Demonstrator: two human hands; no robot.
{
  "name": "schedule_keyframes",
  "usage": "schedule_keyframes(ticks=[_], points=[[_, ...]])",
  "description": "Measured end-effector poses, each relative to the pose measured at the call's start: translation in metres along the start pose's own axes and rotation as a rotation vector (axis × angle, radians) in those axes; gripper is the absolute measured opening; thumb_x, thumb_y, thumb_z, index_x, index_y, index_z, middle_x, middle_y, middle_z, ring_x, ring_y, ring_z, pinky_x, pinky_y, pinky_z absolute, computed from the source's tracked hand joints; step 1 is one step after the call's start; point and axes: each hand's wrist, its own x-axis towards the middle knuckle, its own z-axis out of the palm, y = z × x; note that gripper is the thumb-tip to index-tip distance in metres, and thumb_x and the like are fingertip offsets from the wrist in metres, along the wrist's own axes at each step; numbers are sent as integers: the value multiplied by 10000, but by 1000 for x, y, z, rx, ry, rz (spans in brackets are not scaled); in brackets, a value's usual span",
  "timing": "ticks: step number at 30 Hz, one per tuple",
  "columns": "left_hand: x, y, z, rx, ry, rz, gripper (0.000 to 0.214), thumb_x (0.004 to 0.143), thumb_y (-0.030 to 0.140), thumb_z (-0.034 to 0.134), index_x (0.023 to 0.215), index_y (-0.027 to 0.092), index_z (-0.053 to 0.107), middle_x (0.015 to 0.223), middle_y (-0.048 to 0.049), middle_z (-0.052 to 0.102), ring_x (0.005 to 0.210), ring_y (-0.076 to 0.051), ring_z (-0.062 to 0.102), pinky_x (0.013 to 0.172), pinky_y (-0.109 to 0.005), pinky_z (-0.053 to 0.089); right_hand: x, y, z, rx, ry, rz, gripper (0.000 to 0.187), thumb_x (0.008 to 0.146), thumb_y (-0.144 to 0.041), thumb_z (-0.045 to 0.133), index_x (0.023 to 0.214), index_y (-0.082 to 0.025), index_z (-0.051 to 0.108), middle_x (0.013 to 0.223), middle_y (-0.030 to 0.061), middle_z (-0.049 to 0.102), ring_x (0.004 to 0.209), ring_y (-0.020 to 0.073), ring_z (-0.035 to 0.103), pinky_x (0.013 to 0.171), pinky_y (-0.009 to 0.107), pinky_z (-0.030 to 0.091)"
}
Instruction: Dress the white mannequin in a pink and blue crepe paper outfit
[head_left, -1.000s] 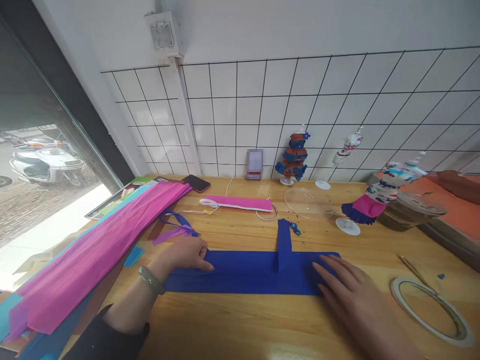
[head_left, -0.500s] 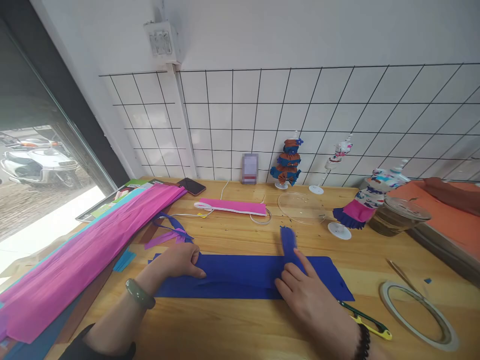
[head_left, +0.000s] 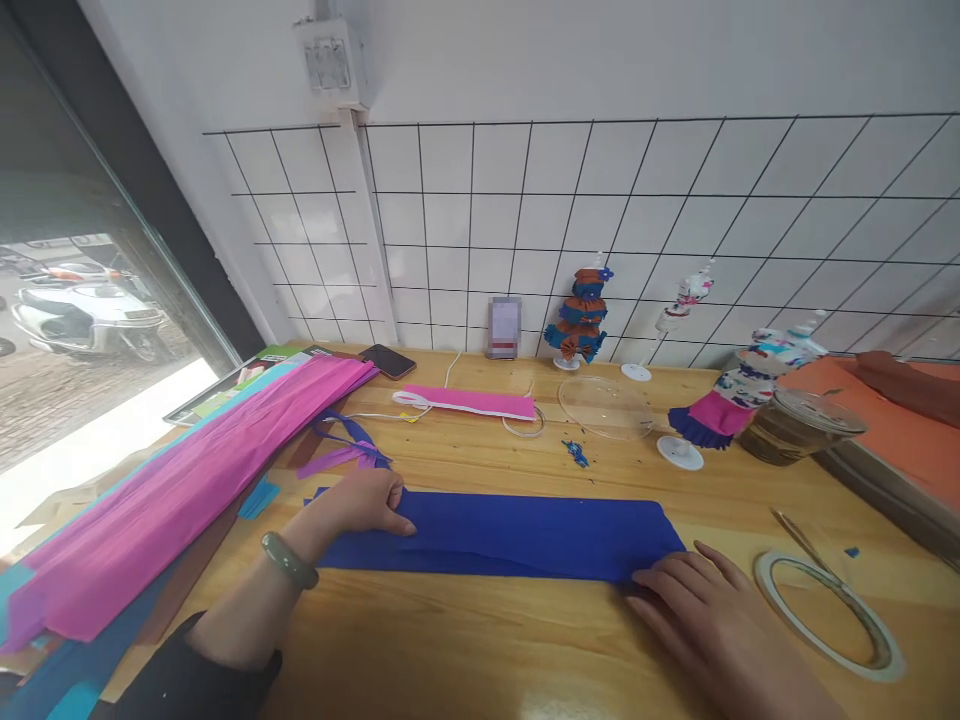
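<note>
A long folded strip of blue paper [head_left: 517,530], likely crepe paper, lies flat across the wooden table in front of me. My left hand [head_left: 367,505] presses on its left part, fingers curled in and thumb resting on the sheet. At the lower right corner of the strip is my right hand [head_left: 697,610], palm down, fingers stretched out and the index finger apart, fingertips touching the paper's edge. A small heap of blue scraps [head_left: 576,453] lies just beyond the strip. Blue and purple paper ribbons [head_left: 352,445] lie beyond my left hand.
Pink paper [head_left: 202,480] is piled at left over other coloured sheets. A pink strip [head_left: 472,402], a phone [head_left: 388,361] and a clear disc [head_left: 604,407] lie farther back. Decorated stands [head_left: 577,320] line the wall. At right are a tape roll [head_left: 832,620] and a lidded tub [head_left: 799,425].
My right hand has moved right and nearer, to the strip's corner. The small blue piece it held upright is out of sight, and so is the yellow-and-green cutter. My left hand stays put.
</note>
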Motion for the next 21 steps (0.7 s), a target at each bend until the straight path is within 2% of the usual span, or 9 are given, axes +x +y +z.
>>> schedule_keyframes(ticks=[2,5,8,11,15,18,21], points=[[-1,1,0,3,8,1,387,581,536,647,679,201,480,670,32,543,611,-130,462,505,-241,239,9,1,2,89,-3,35,165,888,-362,489,950,-262,605,886,14,654,843,198,588,854,427,403],[-4,3,0,-3,28,-3,381,592,531,645,687,200,482,668,30,538,608,-128,453,504,-240,238,37,-1,6,239,-56,102,236,912,-393,439,950,-247,620,926,39,659,884,197,587,824,376,428],[-7,3,1,-17,47,10,382,591,528,653,704,200,492,683,30,538,626,-128,459,514,-234,249,70,-8,13,379,-201,144,280,927,-392,395,929,-228,623,937,56,653,897,198,579,821,355,425],[-9,2,2,-36,47,25,387,579,524,671,731,205,513,709,31,543,651,-129,470,525,-226,263,92,-18,23,459,-327,161,192,872,-363,504,923,-217,616,949,56,645,894,198,572,805,327,420],[-9,0,4,-43,49,10,388,566,519,685,744,212,528,720,33,546,664,-132,478,522,-225,267,102,-27,35,488,-429,142,99,749,-285,631,822,-221,611,777,9,630,709,167,554,637,272,405],[-9,-1,5,-45,57,9,407,552,536,688,750,216,536,734,32,556,675,-137,485,523,-227,268,104,-27,37,509,-473,137,86,752,-266,597,692,-212,567,641,-16,571,594,136,491,542,244,345],[-11,0,6,-53,74,11,422,542,542,692,767,220,539,757,30,567,687,-143,493,528,-229,272,106,-22,32,548,-467,142,135,779,-295,563,680,-206,540,688,-10,584,626,127,487,557,232,345]])
